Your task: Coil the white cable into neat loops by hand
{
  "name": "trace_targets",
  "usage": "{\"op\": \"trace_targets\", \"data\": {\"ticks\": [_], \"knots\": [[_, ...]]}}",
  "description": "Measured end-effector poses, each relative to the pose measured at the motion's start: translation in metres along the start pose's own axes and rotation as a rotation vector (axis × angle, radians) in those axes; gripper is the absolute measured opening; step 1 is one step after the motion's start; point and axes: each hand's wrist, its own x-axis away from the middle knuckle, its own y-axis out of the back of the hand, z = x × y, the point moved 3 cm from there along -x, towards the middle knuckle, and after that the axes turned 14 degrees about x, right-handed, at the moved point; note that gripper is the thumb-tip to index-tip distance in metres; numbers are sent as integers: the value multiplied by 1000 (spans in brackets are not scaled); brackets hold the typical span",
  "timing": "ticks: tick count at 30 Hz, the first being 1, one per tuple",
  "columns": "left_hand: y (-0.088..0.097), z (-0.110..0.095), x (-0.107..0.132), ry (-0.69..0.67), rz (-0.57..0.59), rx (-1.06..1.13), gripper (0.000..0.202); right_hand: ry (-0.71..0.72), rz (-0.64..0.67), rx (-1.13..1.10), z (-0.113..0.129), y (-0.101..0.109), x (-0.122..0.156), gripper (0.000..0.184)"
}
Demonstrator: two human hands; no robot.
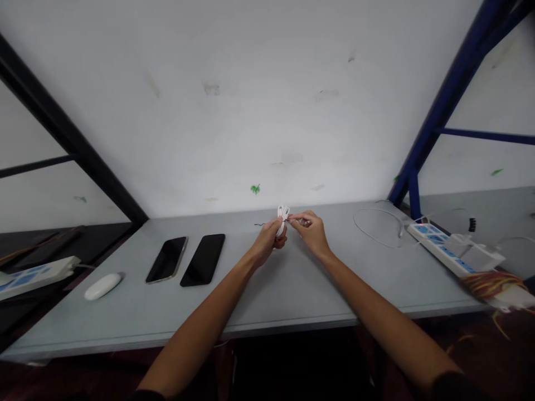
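Coiled white cable (pixel 283 211) is held near frame centre, just above the grey tabletop (pixel 292 295). It is clasped by the left hand (pixel 270 238), thumb over the bundle; loops stick out above the grip, more of the coil shows below right of it. Long axis runs near vertical in frame. Black twist tie (pixel 259 225) is laid crosswise to that axis: one kinked tail is left free past the left thumb, the other end appears pinched in the fingertips of the right hand (pixel 310 229), just right of the coil. Exact wrap around the coil can't be told at this size. Free tail lies nearer the left hand, with the coil between it and the right fingertips.

Left of frame: two dark-screened smartphones (pixel 203 260) and a white mouse (pixel 102 286) are laid flat. Right edge: white power strip (pixel 443 250) is fitted with plugged-in adapters (pixel 472 253).
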Motion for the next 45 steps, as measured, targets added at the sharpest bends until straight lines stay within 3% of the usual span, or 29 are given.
{"op": "trace_targets", "data": {"ticks": [3,6,12,18,26,31,35,38,42,45], "knots": [[2,1,0,-34,-3,-50,44,-226,97,-199,-3,-2,0,34],[4,1,-1,-63,-21,-77,47,-305,210,-290,-1,-7,2,39],[4,-1,-2,-70,-101,-107,56,-198,277,-212,6,-8,4,39],[3,-1,-2,-53,-89,-66,57,-127,261,-103,6,-5,1,37],[4,-3,-3,-106,-69,-316,43,-67,333,-6,9,2,0,30],[4,-4,-2,-105,-75,-300,42,155,246,131,10,5,-2,23],[3,-6,2,-28,24,-264,35,280,228,196,12,4,0,18],[3,-6,4,-2,70,-318,31,232,231,197,10,4,-1,15],[3,-4,3,-174,34,-501,25,108,276,111,11,3,-1,16],[3,0,1,-252,0,-509,23,47,343,29,16,1,1,19]]}}
